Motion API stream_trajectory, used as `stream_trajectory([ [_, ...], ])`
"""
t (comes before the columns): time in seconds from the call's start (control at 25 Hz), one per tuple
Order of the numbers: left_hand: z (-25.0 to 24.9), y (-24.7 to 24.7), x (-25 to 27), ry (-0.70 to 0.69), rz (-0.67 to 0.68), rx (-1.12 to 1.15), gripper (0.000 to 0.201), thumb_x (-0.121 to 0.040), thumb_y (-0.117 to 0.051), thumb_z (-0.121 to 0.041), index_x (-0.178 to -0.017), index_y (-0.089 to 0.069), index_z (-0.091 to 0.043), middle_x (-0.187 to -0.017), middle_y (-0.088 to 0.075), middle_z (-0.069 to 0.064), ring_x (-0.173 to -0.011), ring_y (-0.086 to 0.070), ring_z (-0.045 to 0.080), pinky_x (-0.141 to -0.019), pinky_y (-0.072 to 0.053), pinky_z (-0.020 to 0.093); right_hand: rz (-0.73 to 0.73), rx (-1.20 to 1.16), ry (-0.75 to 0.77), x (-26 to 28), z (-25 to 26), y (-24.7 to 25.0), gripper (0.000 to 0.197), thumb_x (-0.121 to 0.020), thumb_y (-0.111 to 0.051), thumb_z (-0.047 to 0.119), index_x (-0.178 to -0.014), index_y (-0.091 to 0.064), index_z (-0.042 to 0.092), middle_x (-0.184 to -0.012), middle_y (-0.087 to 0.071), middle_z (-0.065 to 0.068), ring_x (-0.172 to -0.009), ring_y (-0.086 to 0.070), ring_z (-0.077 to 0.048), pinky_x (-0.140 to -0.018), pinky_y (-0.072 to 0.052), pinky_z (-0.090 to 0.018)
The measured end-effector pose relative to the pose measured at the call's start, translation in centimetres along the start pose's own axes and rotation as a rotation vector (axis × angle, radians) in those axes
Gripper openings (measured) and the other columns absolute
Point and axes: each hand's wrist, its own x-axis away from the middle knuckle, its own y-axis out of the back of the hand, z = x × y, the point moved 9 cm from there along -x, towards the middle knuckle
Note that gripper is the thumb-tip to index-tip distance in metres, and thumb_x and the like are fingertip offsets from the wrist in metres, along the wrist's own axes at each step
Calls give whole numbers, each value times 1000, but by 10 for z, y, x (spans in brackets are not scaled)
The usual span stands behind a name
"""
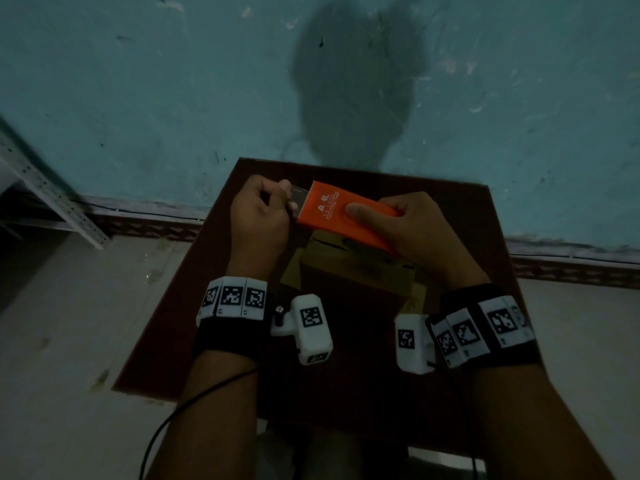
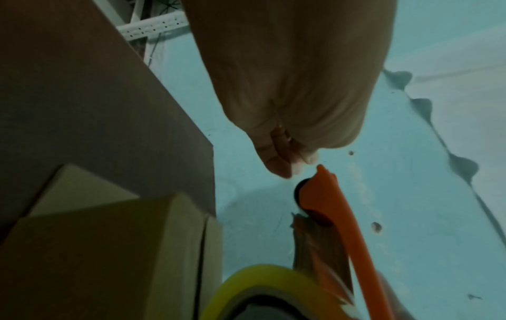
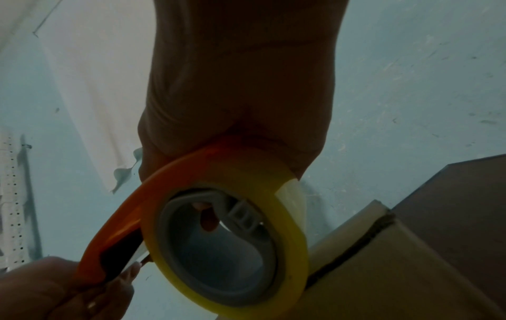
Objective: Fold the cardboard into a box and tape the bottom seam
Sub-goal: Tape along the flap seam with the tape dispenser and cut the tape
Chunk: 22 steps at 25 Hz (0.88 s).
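My right hand [image 1: 388,220] grips an orange tape dispenser [image 1: 332,209], thumb lying across its top. It carries a yellow-edged tape roll [image 3: 290,227] on a grey hub. At the dispenser's toothed end, my left hand [image 1: 282,197] pinches the clear free end of the tape [image 1: 298,197] between thumb and fingers [image 2: 287,166]. Both hands hover above a brown cardboard box [image 1: 349,275] that stands on a small dark brown table [image 1: 485,237]. The box's flaps meet in a seam [image 3: 353,251] facing up. No tape shows on that seam.
The table stands against a teal wall [image 1: 173,98]. A white perforated metal rack leg [image 1: 52,202] leans at the left. A black cable [image 1: 173,420] hangs from my left wrist. Pale tiled floor [image 1: 69,323] lies on both sides of the table.
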Motion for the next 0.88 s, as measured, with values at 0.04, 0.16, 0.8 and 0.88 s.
stream_trajectory([
  [0.04,1,3,-1,6,-10,-1,21,-107,-60,-18,-86,-58,-14,-80,-66,2,-70,-65,2,-70,-56,19,0,-3,-3,0,-1,0,56,-86,-72,71,-90,-82,16,-84,-81,-6,-75,-79,-23,-77,-68,-50],
  [0.16,3,12,-4,27,-74,-68,24,-107,-59,-23,-83,-55,-24,-80,-66,-1,-73,-66,9,-72,-57,28,6,-26,-1,-1,-3,-1,60,-85,-73,71,-91,-82,12,-85,-81,-10,-78,-79,-30,-76,-65,-57],
  [0.8,103,-36,17,599,181,103,13,-106,-59,-17,-98,-66,-11,-91,-70,11,-79,-74,16,-82,-63,40,-54,-197,3,-10,-21,7,35,-95,-75,43,-105,-72,10,-93,-73,-4,-75,-70,-14,-64,-55,-30],
  [0.88,114,-43,26,673,200,162,10,-105,-58,-11,-98,-64,-7,-105,-71,20,-93,-77,26,-85,-65,43,-50,-312,-5,-7,-30,10,31,-95,-77,33,-109,-69,7,-96,-73,-7,-78,-72,-13,-65,-56,-27],
])
